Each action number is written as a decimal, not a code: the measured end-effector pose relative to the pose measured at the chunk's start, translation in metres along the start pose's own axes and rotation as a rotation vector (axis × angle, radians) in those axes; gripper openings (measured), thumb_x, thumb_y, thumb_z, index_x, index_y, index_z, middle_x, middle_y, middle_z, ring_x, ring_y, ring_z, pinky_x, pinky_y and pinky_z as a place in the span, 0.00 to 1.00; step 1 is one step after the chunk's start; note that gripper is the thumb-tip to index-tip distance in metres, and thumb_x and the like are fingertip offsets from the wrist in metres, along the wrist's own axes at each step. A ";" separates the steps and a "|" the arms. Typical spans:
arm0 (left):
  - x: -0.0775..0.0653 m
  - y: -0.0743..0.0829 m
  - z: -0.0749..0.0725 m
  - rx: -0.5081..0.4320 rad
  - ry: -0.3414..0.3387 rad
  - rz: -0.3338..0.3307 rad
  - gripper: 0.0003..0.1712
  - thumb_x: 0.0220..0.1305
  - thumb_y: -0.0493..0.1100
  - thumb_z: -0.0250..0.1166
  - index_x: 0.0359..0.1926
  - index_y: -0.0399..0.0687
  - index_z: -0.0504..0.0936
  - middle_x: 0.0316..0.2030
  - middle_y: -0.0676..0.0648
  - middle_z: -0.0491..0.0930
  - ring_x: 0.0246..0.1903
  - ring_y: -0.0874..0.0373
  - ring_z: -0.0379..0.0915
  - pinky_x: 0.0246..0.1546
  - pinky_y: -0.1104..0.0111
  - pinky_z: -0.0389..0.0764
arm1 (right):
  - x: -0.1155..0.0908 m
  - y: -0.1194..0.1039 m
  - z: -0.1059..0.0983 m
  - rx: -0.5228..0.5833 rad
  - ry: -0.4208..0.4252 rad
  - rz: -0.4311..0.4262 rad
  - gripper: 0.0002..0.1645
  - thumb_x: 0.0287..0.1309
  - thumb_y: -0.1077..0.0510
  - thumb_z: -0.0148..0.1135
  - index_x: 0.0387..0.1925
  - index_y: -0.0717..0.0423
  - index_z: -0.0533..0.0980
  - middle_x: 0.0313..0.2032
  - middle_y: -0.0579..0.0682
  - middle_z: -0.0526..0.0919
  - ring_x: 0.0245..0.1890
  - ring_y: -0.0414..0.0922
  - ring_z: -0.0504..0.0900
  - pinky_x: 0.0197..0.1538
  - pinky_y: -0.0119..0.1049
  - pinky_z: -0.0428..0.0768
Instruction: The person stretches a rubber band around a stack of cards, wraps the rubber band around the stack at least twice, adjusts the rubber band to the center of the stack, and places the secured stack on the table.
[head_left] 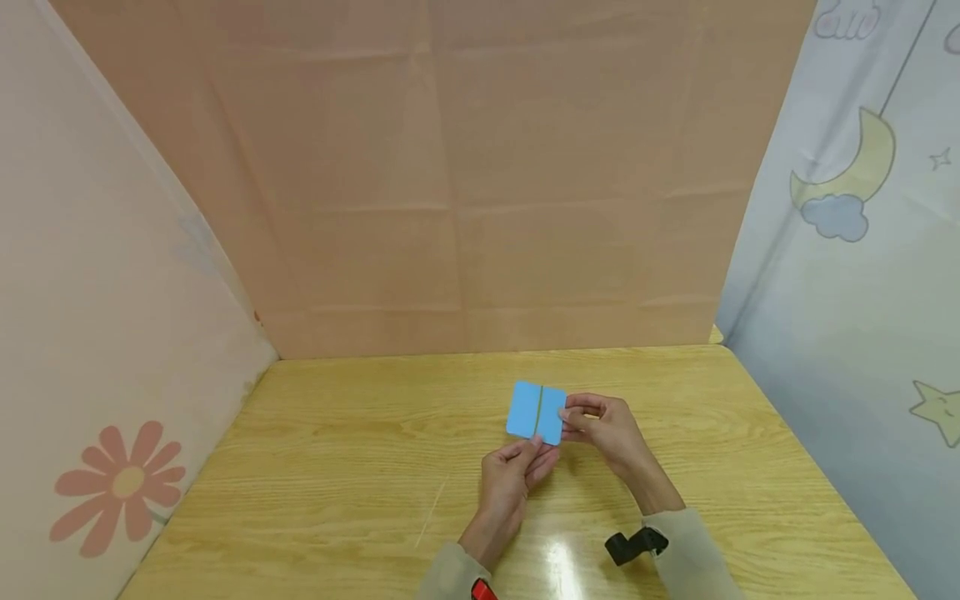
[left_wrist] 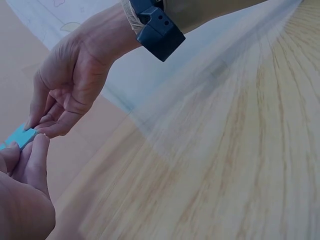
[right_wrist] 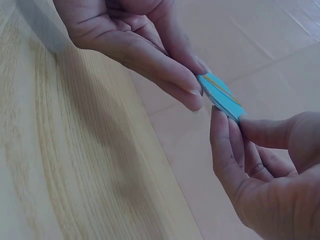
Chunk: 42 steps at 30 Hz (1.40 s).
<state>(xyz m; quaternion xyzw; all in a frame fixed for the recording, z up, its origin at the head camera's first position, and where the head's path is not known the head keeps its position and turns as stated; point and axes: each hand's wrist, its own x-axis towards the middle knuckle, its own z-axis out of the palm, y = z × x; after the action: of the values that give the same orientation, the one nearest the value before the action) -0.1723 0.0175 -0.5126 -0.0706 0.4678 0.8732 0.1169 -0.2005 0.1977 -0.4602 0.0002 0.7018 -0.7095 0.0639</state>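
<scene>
A small stack of blue cards (head_left: 524, 409) with rounded corners is held up over the table. Round its middle runs a thin yellow-brown rubber band (head_left: 538, 410). My left hand (head_left: 506, 482) pinches the near edge, thumb on top beside the band and fingers beneath. At the right edge, my right hand (head_left: 613, 435) grips the stack between thumb and fingers. Seen edge-on in the right wrist view, the cards (right_wrist: 220, 99) show thin layers. Only a corner of the stack (left_wrist: 21, 136) appears in the left wrist view.
The wooden table (head_left: 360, 467) extends beneath both hands. A tan cloth (head_left: 450, 183) hangs behind it, with printed cloths at the left (head_left: 97, 300) and right (head_left: 847, 333). A black strap piece (head_left: 636, 546) sticks out from the right sleeve.
</scene>
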 end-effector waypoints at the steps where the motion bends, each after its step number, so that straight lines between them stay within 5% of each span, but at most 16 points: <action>1: 0.000 -0.001 0.000 -0.001 -0.001 -0.001 0.11 0.72 0.36 0.68 0.46 0.27 0.86 0.39 0.39 0.91 0.43 0.51 0.91 0.53 0.62 0.89 | 0.000 0.000 0.000 -0.003 -0.002 0.004 0.25 0.72 0.64 0.65 0.62 0.77 0.72 0.40 0.49 0.83 0.35 0.41 0.87 0.46 0.36 0.91; 10: 0.000 0.003 -0.003 0.094 -0.026 -0.032 0.14 0.69 0.41 0.72 0.46 0.32 0.87 0.39 0.41 0.92 0.40 0.55 0.91 0.49 0.64 0.90 | 0.001 -0.001 -0.004 -0.015 0.005 0.033 0.25 0.71 0.64 0.66 0.62 0.76 0.73 0.38 0.47 0.86 0.35 0.40 0.88 0.45 0.36 0.91; 24: 0.006 0.035 -0.035 0.227 -0.022 0.023 0.25 0.69 0.41 0.73 0.61 0.31 0.81 0.37 0.45 0.92 0.35 0.59 0.90 0.41 0.67 0.91 | -0.001 0.003 -0.002 -0.054 -0.046 0.025 0.23 0.72 0.65 0.63 0.62 0.77 0.74 0.40 0.49 0.89 0.37 0.40 0.90 0.47 0.39 0.91; 42: 0.020 0.052 -0.054 0.432 0.058 0.044 0.20 0.64 0.45 0.77 0.51 0.36 0.90 0.39 0.49 0.91 0.32 0.63 0.86 0.39 0.70 0.90 | 0.001 0.016 0.005 -0.055 -0.104 0.042 0.25 0.72 0.62 0.65 0.61 0.77 0.75 0.41 0.51 0.90 0.38 0.43 0.91 0.47 0.38 0.91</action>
<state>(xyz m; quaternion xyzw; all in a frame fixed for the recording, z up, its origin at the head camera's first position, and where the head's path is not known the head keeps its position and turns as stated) -0.2049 -0.0526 -0.5048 -0.0588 0.6487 0.7525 0.0970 -0.1998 0.1928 -0.4757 -0.0239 0.7166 -0.6875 0.1151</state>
